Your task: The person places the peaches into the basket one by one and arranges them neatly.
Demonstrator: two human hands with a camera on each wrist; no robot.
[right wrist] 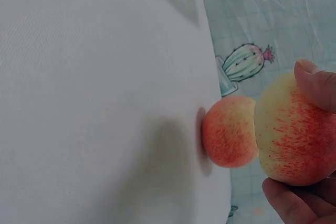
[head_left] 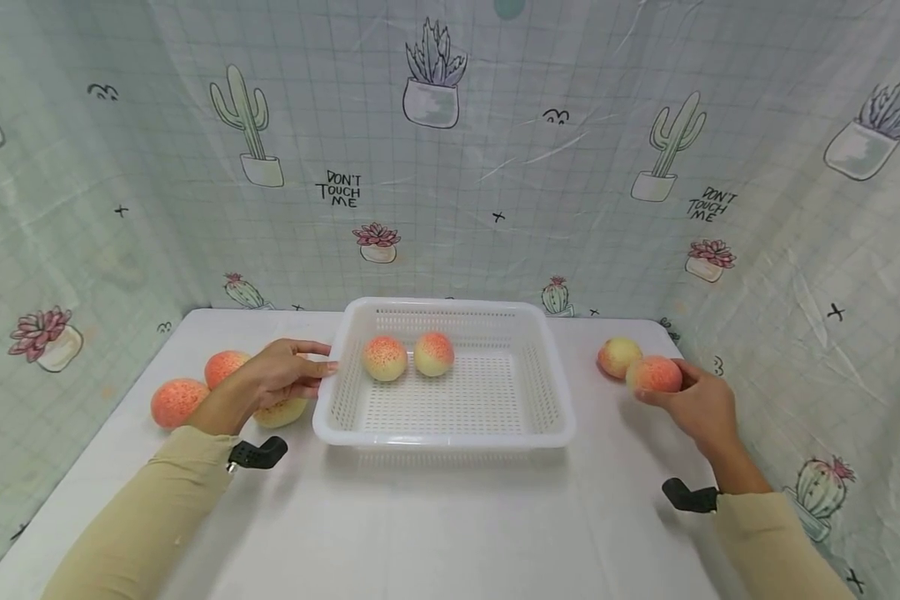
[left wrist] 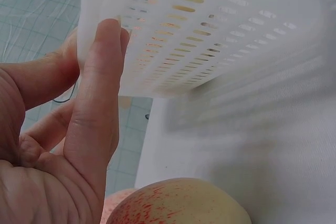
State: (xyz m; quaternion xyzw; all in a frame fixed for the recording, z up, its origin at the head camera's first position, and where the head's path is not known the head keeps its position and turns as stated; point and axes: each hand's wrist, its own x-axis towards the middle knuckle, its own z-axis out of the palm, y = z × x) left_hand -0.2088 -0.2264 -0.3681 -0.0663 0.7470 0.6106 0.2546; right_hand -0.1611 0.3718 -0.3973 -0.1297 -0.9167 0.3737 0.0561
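A white perforated plastic basket [head_left: 450, 440] stands mid-table with two red-and-yellow peaches, one peach [head_left: 385, 359] beside another peach [head_left: 434, 354], toward its back left. My left hand [head_left: 288, 371] pinches the basket's left rim between thumb and fingers; the left wrist view shows the fingers [left wrist: 97, 98] against the slotted side wall [left wrist: 173, 40]. Out to the right, my right hand [head_left: 701, 408] grips a peach [head_left: 656, 375], raised above the table in the right wrist view. Behind it another peach [right wrist: 231, 132] rests on the table.
On the left of the table lie more peaches: one peach [head_left: 227, 367], a second peach [head_left: 178, 403] and a third peach [head_left: 280, 412] partly under my left hand. A patterned curtain [head_left: 450, 167] with cactus drawings encloses the white table [head_left: 450, 533] at the back and sides.
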